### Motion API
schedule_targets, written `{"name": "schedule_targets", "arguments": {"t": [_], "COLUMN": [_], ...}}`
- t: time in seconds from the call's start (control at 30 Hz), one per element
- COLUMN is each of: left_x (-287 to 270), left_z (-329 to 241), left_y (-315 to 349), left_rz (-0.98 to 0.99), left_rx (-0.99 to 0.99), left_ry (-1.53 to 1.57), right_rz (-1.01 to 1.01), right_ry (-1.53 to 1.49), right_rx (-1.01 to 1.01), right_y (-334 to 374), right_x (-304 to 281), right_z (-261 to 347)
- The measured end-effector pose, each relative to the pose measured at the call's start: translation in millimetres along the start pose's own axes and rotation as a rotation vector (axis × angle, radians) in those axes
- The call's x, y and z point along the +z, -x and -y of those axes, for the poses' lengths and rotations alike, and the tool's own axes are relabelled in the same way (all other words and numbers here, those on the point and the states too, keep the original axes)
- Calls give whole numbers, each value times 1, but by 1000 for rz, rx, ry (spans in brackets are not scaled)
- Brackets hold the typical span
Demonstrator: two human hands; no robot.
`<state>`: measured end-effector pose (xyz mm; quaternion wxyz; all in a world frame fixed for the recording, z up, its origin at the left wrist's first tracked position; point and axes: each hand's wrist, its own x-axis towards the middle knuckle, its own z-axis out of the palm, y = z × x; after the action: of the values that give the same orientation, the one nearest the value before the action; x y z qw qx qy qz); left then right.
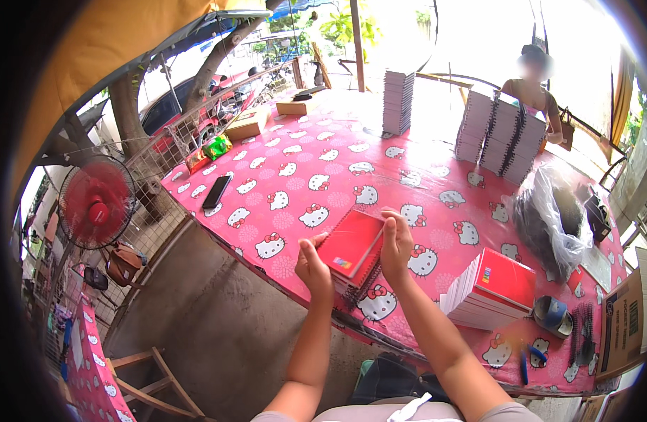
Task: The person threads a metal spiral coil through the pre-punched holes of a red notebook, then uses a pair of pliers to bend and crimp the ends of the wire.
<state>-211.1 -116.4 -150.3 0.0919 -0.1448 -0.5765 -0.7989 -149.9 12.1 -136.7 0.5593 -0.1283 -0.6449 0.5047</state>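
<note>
A small stack of red-covered spiral notebooks [351, 243] is on the pink table in front of me, with black coil binding showing along its edges. My left hand [314, 269] presses against its left side, thumb up and fingers curled along the edge. On the opposite side, my right hand [397, 245] grips the stack with its thumb near the cover's edge. The undersides of both hands' fingers are partly hidden. Right of my right forearm stands a taller pile of red-covered books [492, 288], with white page edges facing me.
Tall notebook stacks [503, 133] and a narrower stack [398, 102] stand at the far side, near another person [534, 91]. A phone [217, 191] lies left. Plastic bag [552, 218], tape roll [553, 315], blue-handled pliers [526, 362] and carton [626, 316] occupy the right.
</note>
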Motion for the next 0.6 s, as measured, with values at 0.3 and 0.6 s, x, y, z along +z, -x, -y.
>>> {"name": "schedule_targets", "arguments": {"t": [0.3,0.6], "left_x": [6,7], "left_z": [3,4], "left_y": [0,5], "left_rz": [-202,-188], "left_rx": [98,265], "left_ry": [0,-40], "right_rz": [-45,-68], "right_ry": [0,-20], "right_rx": [42,-10], "right_y": [0,10], "right_x": [12,12], "right_z": [-10,-2]}}
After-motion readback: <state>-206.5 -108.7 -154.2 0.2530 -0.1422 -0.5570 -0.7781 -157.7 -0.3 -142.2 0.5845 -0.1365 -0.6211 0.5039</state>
